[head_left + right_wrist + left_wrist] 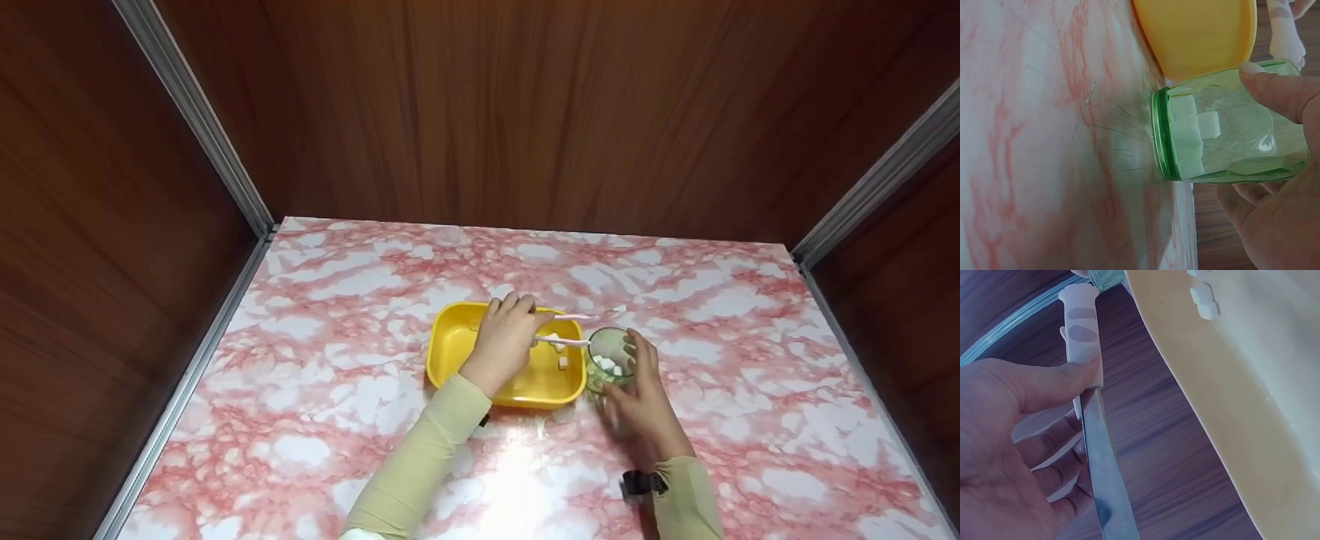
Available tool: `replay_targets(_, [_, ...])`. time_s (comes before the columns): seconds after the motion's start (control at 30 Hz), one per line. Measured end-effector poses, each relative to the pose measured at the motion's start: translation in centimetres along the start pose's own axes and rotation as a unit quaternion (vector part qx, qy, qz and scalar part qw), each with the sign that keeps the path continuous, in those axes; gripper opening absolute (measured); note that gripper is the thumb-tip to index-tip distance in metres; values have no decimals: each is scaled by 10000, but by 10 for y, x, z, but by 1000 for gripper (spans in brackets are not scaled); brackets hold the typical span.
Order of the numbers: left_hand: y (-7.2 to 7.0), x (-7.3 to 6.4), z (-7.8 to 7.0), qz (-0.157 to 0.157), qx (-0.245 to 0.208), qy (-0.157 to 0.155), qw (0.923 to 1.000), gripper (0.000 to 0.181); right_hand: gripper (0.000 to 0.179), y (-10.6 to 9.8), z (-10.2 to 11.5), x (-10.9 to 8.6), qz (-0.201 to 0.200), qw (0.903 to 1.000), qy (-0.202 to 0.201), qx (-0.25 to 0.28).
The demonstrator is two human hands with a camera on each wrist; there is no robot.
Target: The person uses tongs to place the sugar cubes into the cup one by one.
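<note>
My left hand (501, 341) reaches over a yellow plastic tub (450, 345) and holds tongs (559, 341), whose metal arms end in pinkish-white tips. In the left wrist view the thumb lies along one arm of the tongs (1081, 337). The two tips stand apart and point toward the glass, with nothing seen between them. A few white cubes (562, 363) lie at the tub's right end. Beside the tub, my right hand (645, 397) grips a clear green glass (1241, 129) round its side. Several white cubes (1186, 132) rest at its bottom.
The table (337, 360) has a red and white marbled surface. Brown wood-grain panels (480, 112) rise behind it and at both sides, with metal rails (202, 127) in the corners. A black wrist device (641, 482) sits at the right sleeve.
</note>
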State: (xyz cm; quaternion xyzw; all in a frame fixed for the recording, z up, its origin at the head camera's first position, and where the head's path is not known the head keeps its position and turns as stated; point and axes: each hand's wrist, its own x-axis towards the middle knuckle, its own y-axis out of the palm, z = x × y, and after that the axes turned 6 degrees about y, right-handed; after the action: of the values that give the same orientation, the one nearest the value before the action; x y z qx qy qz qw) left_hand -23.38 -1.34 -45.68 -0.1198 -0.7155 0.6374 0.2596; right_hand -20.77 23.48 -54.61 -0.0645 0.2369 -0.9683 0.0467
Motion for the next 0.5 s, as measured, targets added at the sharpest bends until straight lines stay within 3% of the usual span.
replay_targets(0.5, [7, -7, 10, 68, 8, -115, 9999, 42, 94, 0, -7, 1, 22, 9999, 110, -128])
